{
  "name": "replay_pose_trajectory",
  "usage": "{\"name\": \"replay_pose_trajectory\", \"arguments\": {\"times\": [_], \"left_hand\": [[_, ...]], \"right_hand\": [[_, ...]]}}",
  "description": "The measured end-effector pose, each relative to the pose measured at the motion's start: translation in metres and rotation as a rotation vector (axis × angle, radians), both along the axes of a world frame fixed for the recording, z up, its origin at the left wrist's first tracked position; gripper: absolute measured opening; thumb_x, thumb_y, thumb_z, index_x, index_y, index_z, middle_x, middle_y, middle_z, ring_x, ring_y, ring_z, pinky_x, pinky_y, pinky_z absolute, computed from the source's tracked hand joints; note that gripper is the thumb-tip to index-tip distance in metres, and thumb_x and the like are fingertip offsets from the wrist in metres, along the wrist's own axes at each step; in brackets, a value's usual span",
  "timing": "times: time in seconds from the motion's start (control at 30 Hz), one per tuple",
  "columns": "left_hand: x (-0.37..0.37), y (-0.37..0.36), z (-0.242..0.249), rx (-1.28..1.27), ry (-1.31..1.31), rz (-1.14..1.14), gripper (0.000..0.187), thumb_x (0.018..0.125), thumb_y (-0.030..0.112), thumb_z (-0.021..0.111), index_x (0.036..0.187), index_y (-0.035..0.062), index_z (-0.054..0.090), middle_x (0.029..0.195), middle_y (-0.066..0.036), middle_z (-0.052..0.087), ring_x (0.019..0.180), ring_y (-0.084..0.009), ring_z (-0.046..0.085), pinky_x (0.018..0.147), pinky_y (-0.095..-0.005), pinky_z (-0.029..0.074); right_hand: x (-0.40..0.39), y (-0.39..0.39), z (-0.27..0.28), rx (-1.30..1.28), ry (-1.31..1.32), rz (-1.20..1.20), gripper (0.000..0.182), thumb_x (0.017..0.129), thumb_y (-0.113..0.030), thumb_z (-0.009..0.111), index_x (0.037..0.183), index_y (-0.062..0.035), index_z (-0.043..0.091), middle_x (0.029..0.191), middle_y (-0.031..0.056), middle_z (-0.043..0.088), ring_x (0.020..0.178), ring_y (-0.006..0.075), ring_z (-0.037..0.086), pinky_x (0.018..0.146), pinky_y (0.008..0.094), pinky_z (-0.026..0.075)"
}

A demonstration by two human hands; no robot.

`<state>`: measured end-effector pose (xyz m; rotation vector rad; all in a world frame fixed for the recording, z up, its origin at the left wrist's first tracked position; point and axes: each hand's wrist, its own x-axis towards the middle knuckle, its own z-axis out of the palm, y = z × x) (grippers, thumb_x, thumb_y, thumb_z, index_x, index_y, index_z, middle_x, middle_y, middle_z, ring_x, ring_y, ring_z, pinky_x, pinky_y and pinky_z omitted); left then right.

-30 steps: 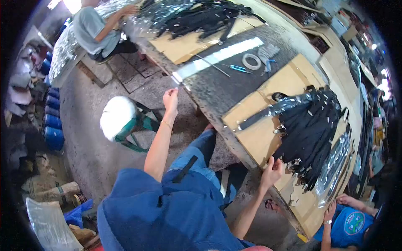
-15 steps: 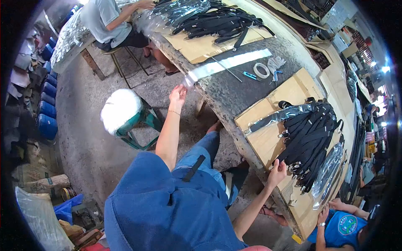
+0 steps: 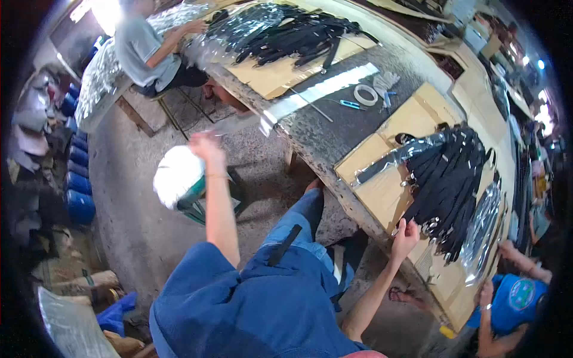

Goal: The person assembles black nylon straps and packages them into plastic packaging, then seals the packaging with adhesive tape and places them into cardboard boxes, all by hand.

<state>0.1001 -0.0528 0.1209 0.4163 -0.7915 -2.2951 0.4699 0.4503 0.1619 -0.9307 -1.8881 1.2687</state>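
Note:
My left hand (image 3: 208, 150) is out to the left above a white-topped stool, closed and smeared by motion. A thin clear plastic sleeve (image 3: 236, 124) trails from its fingers toward the table edge. The stack of clear plastic sleeves (image 3: 340, 83) lies across the dark tabletop, its near end over the edge. My right hand (image 3: 406, 240) is at the near side of a pile of black straps (image 3: 444, 185) with metal clips, fingers pinched at one strap's end. One strap in a clear sleeve (image 3: 388, 166) lies beside the pile on cardboard.
A roll of tape (image 3: 365, 95), a blue cutter (image 3: 351, 104) and a thin rod (image 3: 313, 106) lie on the table. The green stool (image 3: 197, 206) with a white top stands at left. A seated person (image 3: 140, 51) works at the far left; another person's arm (image 3: 486, 322) is at right.
My left hand has swung left and away from the table edge, drawing a clear sleeve off the stack. My right hand stays by the strap ends. The view has shifted slightly.

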Motion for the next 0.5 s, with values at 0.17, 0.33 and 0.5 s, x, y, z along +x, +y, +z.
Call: {"name": "replay_pose_trajectory", "arguments": {"times": [0.17,0.33,0.5], "left_hand": [[0.08,-0.114,0.222,-0.977,0.243,0.491,0.024,0.078,-0.008,0.053,0.1,-0.0035,0.046,0.086,-0.015,0.056,0.074,-0.0276,0.061,0.064,-0.0344,0.055],[0.096,-0.075,0.289,-2.329,0.248,0.715,0.027,0.086,-0.003,0.055,0.11,-0.0028,0.043,0.088,-0.016,0.064,0.076,-0.0198,0.065,0.073,-0.03,0.055],[0.091,-0.001,0.242,-0.423,0.296,0.111,0.01,0.082,-0.003,0.057,0.091,-0.0012,0.056,0.086,-0.015,0.064,0.075,-0.0215,0.065,0.071,-0.0298,0.054]], "right_hand": [[-0.003,-0.004,0.012,-0.038,-0.02,0.027,0.026,0.089,-0.017,0.064,0.101,0.0066,0.061,0.081,0.0023,0.061,0.068,0.0055,0.052,0.061,0.0212,0.043],[-0.007,-0.006,0.009,-0.038,-0.03,-0.043,0.029,0.089,-0.019,0.065,0.103,0.0053,0.06,0.078,0.0021,0.059,0.062,0.0051,0.05,0.051,0.0204,0.04],[-0.01,0.006,-0.009,-0.026,0.012,-0.081,0.035,0.089,-0.018,0.064,0.112,0.0078,0.055,0.091,0.0068,0.06,0.069,0.0094,0.054,0.055,0.0206,0.044]]}}
